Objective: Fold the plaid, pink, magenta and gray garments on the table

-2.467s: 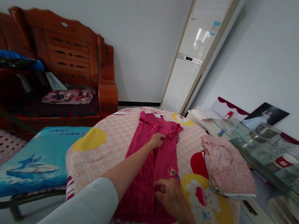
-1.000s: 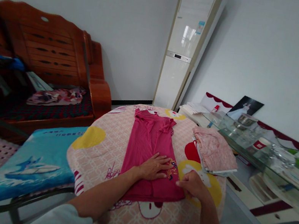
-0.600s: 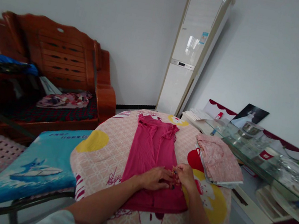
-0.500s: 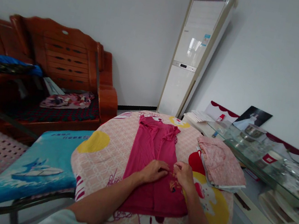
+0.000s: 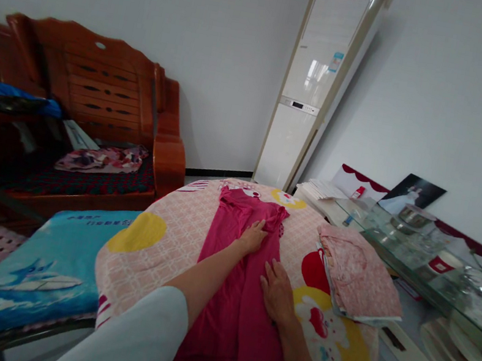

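Note:
A dark pink short-sleeved shirt (image 5: 216, 319) lies lengthwise on a round table, its collar end away from me and its hem close to me. Its right side looks folded inward, and no print shows on it. My left hand (image 5: 253, 237) rests on the upper part of the shirt with its fingers stretched out. Lower down, my right hand (image 5: 277, 293) lies flat along the shirt's right edge, fingers apart. Neither hand grips anything.
A patterned cloth (image 5: 135, 274) covers the table. Folded pink clothes (image 5: 358, 273) lie at its right edge, close to a glass-topped cabinet (image 5: 411, 273). On the left are a blue cushion (image 5: 53, 265) and a wooden sofa (image 5: 108, 88). Behind stands a tall air conditioner (image 5: 290, 139).
My left hand has moved up the shirt and flattened. The right hand has loosened its pinch and lies spread at the edge. The shirt's printed right part is now turned under or over.

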{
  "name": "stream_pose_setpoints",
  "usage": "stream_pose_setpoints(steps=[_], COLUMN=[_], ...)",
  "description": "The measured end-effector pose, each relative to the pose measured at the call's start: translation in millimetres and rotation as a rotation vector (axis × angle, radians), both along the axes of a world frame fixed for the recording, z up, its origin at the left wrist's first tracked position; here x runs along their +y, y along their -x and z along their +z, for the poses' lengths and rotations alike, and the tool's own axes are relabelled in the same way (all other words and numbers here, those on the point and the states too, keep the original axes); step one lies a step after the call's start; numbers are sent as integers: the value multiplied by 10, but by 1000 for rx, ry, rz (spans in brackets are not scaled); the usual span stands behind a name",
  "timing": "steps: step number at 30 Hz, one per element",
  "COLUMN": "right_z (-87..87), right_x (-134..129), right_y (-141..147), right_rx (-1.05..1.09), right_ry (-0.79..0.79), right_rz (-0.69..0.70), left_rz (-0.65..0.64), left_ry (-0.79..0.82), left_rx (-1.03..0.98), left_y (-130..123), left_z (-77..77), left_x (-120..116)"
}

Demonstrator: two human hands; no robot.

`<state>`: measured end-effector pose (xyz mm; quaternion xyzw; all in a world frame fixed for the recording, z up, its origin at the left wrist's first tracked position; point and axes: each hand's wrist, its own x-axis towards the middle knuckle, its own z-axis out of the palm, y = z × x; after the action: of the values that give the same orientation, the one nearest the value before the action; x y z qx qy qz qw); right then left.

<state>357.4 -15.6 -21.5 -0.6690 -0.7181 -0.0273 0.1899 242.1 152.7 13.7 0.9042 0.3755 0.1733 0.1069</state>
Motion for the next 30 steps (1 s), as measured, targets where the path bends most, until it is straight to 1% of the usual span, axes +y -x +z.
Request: stream_pose_setpoints(steps=[3,5,8,11,14,17,19,21,24,27,30], right_z=[39,60,91,124,143,135,115,91,63,65,125], right_x=[-16,-25,-34,-42,-52,-56,-52,-47,-43,-49,-70], right_y=[11,19,36,52,54,40,26,13,-9,-36,-45], right_rx=[-19,-34,-53,-62,-68,-68,-60,-44,-13,13,39], right_ry=[-12,-9,50,102,114,97,78,64,51,36,-18], right_rz=[35,62,61,55,70,87,97,107,126,139,142], left_rz=[133,183,247,309,299,249,231,231,192,50,-145], left_ry=[37,38,26,12,6,23,26,8,6,107,266], left_rx=[78,101,106,103,89,71,57,14,-139,-236,-211], left_y=[-89,-97,-25,111,228,301,353,432,603,789,940], left_z=[7,26,34,13,27,114,185,234,251,251,280], left_x=[141,215,292,327,353,378,354,258,-47,-475,-879])
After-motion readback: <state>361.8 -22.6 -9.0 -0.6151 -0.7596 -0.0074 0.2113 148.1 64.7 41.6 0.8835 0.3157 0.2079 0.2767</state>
